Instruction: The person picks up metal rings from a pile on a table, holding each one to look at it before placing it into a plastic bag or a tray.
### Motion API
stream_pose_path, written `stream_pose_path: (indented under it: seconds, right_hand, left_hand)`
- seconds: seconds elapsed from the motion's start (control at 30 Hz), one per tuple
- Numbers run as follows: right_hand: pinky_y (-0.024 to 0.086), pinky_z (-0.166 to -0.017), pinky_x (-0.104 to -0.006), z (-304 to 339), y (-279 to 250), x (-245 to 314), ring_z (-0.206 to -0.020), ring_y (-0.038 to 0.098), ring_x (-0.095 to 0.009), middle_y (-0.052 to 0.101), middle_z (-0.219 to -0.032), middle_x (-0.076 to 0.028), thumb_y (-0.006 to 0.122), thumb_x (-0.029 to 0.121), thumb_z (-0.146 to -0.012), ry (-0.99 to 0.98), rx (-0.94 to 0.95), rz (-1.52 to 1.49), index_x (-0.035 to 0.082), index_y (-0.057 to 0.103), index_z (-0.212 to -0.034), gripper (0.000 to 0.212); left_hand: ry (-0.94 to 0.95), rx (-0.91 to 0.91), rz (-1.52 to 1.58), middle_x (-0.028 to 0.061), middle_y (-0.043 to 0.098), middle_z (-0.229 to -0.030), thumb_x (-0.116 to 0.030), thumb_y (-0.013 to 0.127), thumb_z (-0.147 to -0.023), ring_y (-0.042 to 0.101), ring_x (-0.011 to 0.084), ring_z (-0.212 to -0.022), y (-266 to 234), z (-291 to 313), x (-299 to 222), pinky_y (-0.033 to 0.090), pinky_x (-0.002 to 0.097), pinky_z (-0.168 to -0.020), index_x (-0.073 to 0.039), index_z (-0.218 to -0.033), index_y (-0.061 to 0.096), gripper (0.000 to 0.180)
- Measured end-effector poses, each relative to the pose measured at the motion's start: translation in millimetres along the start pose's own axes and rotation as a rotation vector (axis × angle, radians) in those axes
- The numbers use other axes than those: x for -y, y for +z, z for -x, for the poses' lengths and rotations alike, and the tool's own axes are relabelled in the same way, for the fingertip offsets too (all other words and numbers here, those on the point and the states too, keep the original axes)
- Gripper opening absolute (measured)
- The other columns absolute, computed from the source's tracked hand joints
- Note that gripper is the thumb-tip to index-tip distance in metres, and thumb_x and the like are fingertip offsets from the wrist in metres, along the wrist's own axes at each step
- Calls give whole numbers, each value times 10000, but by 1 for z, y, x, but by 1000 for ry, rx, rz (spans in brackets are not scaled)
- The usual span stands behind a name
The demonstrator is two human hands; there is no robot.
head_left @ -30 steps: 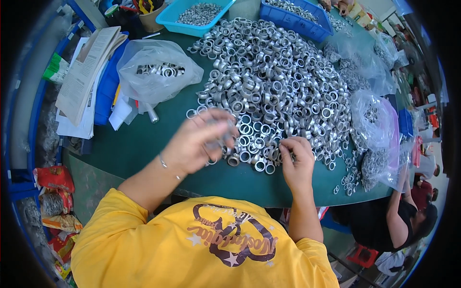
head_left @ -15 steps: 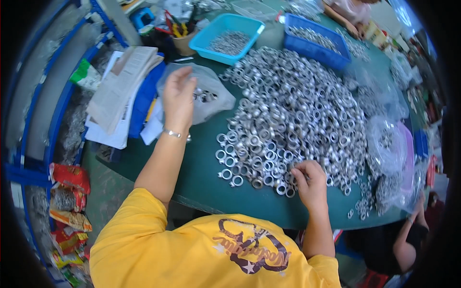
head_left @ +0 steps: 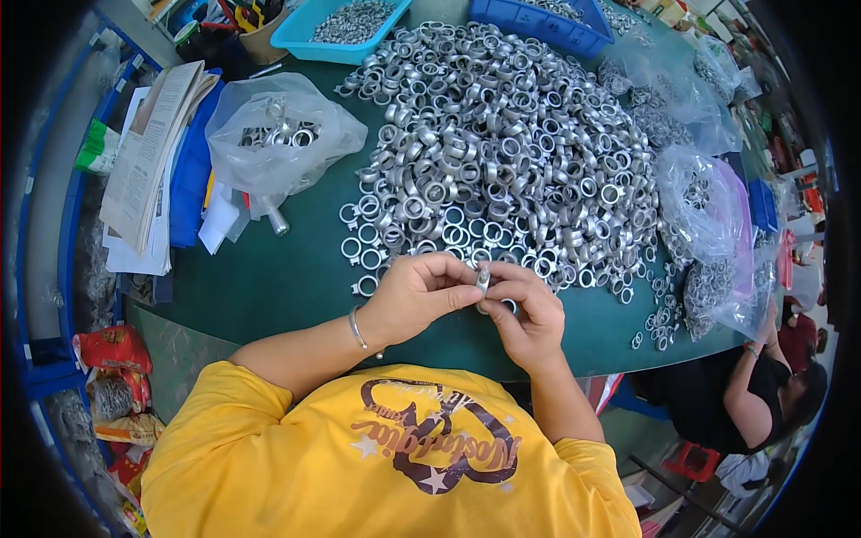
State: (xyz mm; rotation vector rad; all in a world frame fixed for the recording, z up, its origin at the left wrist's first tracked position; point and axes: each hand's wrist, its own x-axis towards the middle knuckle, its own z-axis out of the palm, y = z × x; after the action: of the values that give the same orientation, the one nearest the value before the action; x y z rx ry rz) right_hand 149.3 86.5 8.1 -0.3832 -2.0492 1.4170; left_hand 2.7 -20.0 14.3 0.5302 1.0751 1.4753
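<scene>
In front of my chest my two hands meet over the near edge of the pile. A small silver metal ring (head_left: 483, 279), seen edge-on, is pinched between the fingertips of my left hand (head_left: 414, 294) and my right hand (head_left: 529, 316). Under the right fingers shows part of a second ring (head_left: 509, 306); whether that hand holds it, I cannot tell. Beyond the hands spreads a large heap of similar metal rings (head_left: 529, 161), many with a small lug. Left of the heap, a translucent plastic bag (head_left: 334, 134) lies with its mouth spread, several rings inside.
Behind the heap stand a turquoise tray (head_left: 285, 40) and a blue bin (head_left: 502, 16), both holding small metal parts. Papers (head_left: 148, 170) lie at the table's left edge. Clear bags of rings (head_left: 695, 188) crowd the right. Another person (head_left: 753, 394) sits at the lower right.
My left hand has come back from over the plastic bag to my right hand. The right hand has moved slightly toward the left, and both now grip a ring. The whole view has shifted.
</scene>
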Motion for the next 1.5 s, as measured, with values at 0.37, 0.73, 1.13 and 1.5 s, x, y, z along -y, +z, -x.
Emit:
stream_pose_path:
  seconds: [0.37, 0.73, 1.13, 1.5]
  right_hand:
    - [501, -690, -249, 3, 0, -2, -786, 584, -132, 585, -917, -91, 489, 58, -913, 506, -32, -696, -36, 526, -1072, 188]
    - [466, -888, -363, 13, 5, -12, -1026, 570, -253, 552, -1129, -176, 623, -85, -752, 251, -124, -1013, 6, 496, -1084, 367]
    - [436, -564, -287, 12, -34, -1, -666, 553, -193, 592, -757, -84, 659, -43, -707, 81, -199, 434, -1, 587, -784, 114]
    - [441, -628, -297, 14, -14, -5, -689, 562, -216, 601, -757, -80, 689, -33, -672, 37, -87, 190, 16, 619, -792, 147]
  left_hand:
    - [291, 50, -373, 53, 581, -879, 10, 627, -798, 592, 87, -767, -2, 4, 6, 486, 191, -682, 31, -870, 614, 76]
    - [-81, 24, -134, 65, 620, -886, -81, 582, -861, 603, 105, -736, -4, 6, 6, 501, 213, -650, 16, -966, 573, 143]
    - [-344, 31, 355, 67, 544, -795, -200, 477, -926, 553, 128, -627, -8, 8, 10, 420, 212, -469, -23, -869, 524, 192]
    - [-231, 18, -12, 42, 580, -699, -101, 567, -873, 539, 85, -557, 3, 12, 6, 437, 189, -517, -7, -961, 548, 129]
